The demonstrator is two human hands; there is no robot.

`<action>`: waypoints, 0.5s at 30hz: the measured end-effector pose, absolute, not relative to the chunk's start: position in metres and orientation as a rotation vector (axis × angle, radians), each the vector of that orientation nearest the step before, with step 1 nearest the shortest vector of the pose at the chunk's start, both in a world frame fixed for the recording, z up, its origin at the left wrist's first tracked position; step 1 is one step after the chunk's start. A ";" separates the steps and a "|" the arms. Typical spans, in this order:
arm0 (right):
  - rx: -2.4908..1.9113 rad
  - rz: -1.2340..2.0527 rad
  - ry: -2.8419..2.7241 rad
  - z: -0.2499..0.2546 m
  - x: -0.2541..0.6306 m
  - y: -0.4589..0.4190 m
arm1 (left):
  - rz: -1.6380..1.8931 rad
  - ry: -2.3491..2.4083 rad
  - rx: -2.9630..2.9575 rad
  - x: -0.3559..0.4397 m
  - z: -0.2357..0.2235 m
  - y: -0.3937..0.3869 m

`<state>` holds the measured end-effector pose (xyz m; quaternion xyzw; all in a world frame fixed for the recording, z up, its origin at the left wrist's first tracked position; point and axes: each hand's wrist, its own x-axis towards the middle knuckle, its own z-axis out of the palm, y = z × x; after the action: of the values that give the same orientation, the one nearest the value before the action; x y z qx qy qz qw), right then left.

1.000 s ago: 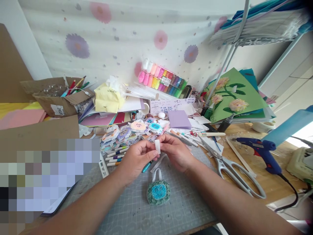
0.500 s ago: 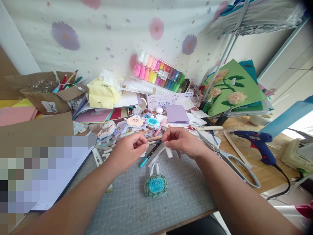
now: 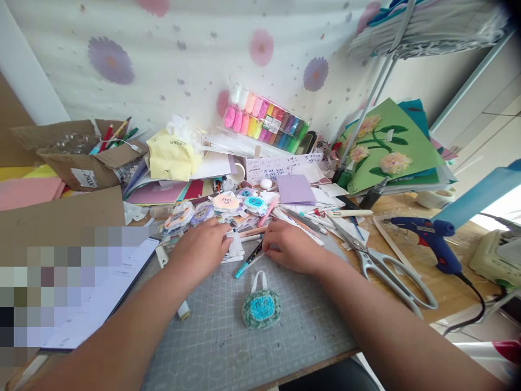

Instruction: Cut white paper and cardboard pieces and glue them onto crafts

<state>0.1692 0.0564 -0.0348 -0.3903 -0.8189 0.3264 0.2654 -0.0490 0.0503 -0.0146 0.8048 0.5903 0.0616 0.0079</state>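
Observation:
My left hand (image 3: 204, 244) rests palm down at the near edge of the clutter, thumb and fingers apart. Beside its thumb lie several white strips (image 3: 235, 251). To the right, my right hand (image 3: 291, 245) is lowered with its fingers curled in. Whatever they hold, if anything, is hidden under the hand. A black dotted pen with a turquoise end (image 3: 245, 266) slants between the hands, its far end close to my right fingers. Nearer me, a small green oval charm (image 3: 261, 309) with a blue centre and white loop lies on the cutting mat (image 3: 211, 336).
Large scissors (image 3: 372, 258) and a blue glue gun (image 3: 431, 231) lie at the right. Several oval pieces, one peach (image 3: 226, 202), sit behind my hands. A lilac paper (image 3: 296, 190) and clay packs (image 3: 266, 119) are farther back. At left are a phone (image 3: 122, 277) and a cardboard box (image 3: 69, 160).
Both hands have come down from above the mat onto the edge of the clutter. My left thumb and fingers have parted. The white strip at my right fingers is now mostly hidden.

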 end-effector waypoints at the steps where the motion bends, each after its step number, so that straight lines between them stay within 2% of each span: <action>1: -1.070 0.941 -2.155 -0.034 0.170 0.057 | 0.183 1.847 2.516 -0.048 -0.016 0.050; 8: -1.054 1.403 -1.773 -0.024 0.177 0.055 | 0.206 1.812 2.523 -0.047 -0.022 0.046; 15: -1.048 1.515 -1.695 -0.026 0.179 0.057 | 0.436 1.723 2.394 -0.044 -0.018 0.046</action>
<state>0.1789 0.0572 -0.0260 -0.3977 -0.6429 0.5746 0.3136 -0.0442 0.0465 -0.0176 0.8005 0.5759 0.1457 0.0798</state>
